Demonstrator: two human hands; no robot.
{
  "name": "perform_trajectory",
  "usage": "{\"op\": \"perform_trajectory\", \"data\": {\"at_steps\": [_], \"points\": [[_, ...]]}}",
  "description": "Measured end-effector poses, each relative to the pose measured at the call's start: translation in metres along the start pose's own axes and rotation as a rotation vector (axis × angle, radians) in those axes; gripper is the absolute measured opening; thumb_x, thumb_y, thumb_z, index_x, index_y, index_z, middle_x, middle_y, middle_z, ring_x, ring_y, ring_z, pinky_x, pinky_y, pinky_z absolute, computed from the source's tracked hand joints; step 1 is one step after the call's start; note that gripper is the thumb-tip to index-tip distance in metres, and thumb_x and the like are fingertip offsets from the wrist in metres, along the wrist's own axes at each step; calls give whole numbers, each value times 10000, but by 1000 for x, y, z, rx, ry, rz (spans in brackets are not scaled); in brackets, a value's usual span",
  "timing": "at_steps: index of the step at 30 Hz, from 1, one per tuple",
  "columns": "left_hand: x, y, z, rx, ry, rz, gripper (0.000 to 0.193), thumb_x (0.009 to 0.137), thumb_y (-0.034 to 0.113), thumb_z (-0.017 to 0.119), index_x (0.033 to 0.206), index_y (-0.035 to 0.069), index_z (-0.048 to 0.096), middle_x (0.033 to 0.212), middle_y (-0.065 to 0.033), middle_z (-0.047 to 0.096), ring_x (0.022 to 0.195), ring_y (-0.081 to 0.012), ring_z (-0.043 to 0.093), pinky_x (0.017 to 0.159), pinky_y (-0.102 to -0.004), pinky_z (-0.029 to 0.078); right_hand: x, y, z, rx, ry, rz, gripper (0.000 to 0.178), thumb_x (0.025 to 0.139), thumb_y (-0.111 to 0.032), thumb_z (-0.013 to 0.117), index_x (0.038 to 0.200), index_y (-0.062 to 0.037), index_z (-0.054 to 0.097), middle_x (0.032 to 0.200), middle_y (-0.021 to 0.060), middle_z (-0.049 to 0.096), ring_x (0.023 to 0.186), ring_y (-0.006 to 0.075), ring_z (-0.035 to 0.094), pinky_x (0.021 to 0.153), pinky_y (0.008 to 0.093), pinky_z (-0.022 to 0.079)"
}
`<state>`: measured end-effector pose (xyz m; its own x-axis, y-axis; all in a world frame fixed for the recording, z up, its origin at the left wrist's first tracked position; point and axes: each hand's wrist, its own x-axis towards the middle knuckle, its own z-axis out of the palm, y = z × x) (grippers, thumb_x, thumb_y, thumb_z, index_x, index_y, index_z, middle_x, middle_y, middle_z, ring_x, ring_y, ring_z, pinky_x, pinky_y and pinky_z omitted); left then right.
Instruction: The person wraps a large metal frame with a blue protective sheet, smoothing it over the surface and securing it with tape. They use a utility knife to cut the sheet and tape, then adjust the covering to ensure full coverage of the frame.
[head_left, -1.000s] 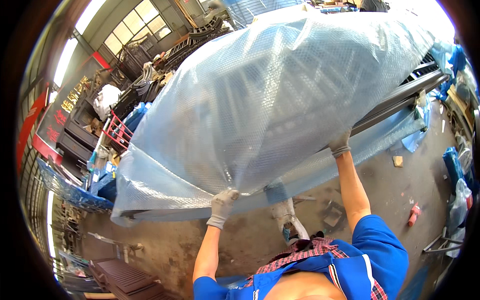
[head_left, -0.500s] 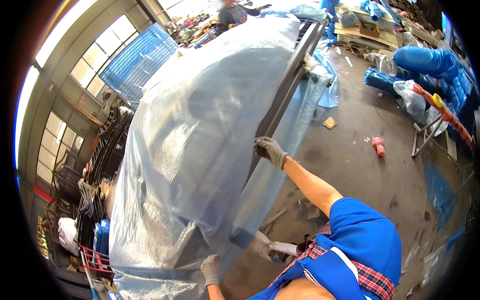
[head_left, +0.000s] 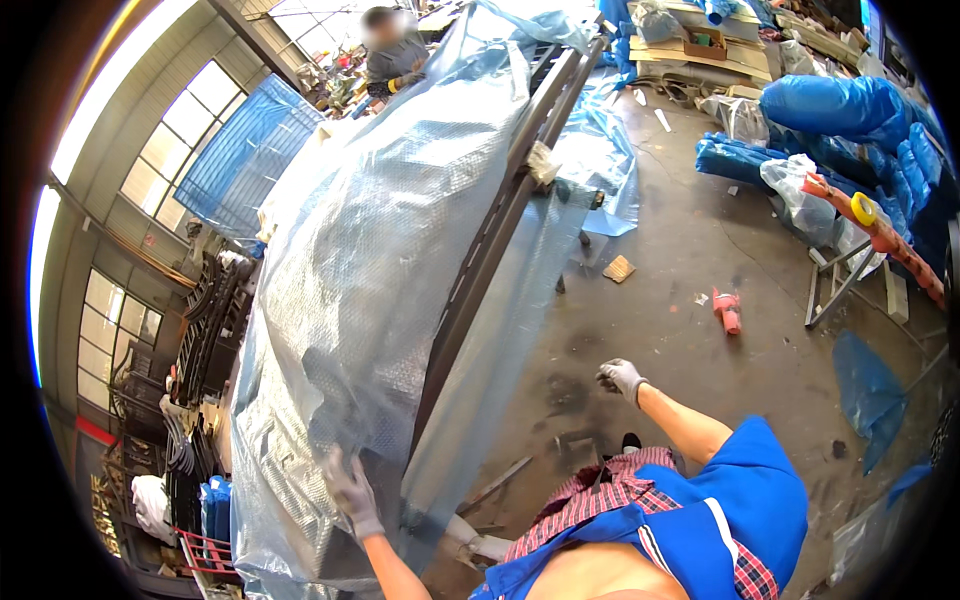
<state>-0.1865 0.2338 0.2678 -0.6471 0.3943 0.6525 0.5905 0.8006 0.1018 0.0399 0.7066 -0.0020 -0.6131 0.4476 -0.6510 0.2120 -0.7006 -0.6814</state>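
Note:
A big translucent sheet of bubble wrap (head_left: pixel 370 270) drapes over a long load with a dark metal frame (head_left: pixel 500 230) along its right side. My left hand (head_left: pixel 355 500), in a grey glove, lies against the near part of the sheet with its fingers spread. Away from the frame, over the floor to its right, is my right hand (head_left: pixel 622 380), also gloved. Its fingers are curled in, and nothing shows in them. A strip of the wrap (head_left: pixel 500 330) hangs down on the outer side of the frame.
At the far end, a person (head_left: pixel 395 60) stands beside the wrapped load. Blue-wrapped bundles (head_left: pixel 840 110) and a metal stand (head_left: pixel 840 280) are on the right. A red object (head_left: pixel 728 312) and a cardboard scrap (head_left: pixel 619 268) lie on the floor. Dark metal parts (head_left: pixel 205 320) are stacked left.
My right hand has come off the frame edge and moved right and down. My left hand has opened from a closed grip and shifted left. The far person now stands nearer the sheet.

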Motion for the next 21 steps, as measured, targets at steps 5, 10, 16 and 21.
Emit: {"op": "perform_trajectory", "data": {"at_steps": [5, 10, 16, 21], "points": [[119, 35, 117, 59, -116, -28, 784, 835, 486, 670, 1393, 11, 392, 1362, -215, 477, 1267, -361, 440, 1071, -437, 346, 11, -53, -55, 182, 22, -115, 136, 930, -154, 600, 1026, -74, 547, 859, 70, 673, 660, 132, 632, 566, 269, 510], [159, 73, 239, -134, -401, -159, 913, 821, 601, 625, 1441, 6, 317, 1422, -225, 411, 1335, -363, 368, 1103, -430, 313, 29, -82, -58, 348, 12, -139, 101, 923, -97, 583, 1013, -64, 553, 802, 65, 650, 616, 124, 605, 526, 245, 485], [222, 177, 342, -260, -492, -29, 909, 818, 558, 654, 1446, 0, 308, 1466, -227, 349, 1362, -360, 336, 1125, -423, 286, 111, -136, -82, 322, -39, -83, 142, 939, -164, 591, 1027, -60, 548, 798, 77, 648, 604, 130, 595, 535, 256, 493], [280, 221, 422, -191, -339, 73, 902, 834, 590, 608, 1454, 5, 309, 1472, -226, 346, 1381, -366, 305, 1133, -440, 259, 157, -228, -103, 134, 85, -49, 176, 943, -209, 594, 1048, -69, 571, 874, 63, 672, 673, 123, 633, 599, 264, 525]]}}
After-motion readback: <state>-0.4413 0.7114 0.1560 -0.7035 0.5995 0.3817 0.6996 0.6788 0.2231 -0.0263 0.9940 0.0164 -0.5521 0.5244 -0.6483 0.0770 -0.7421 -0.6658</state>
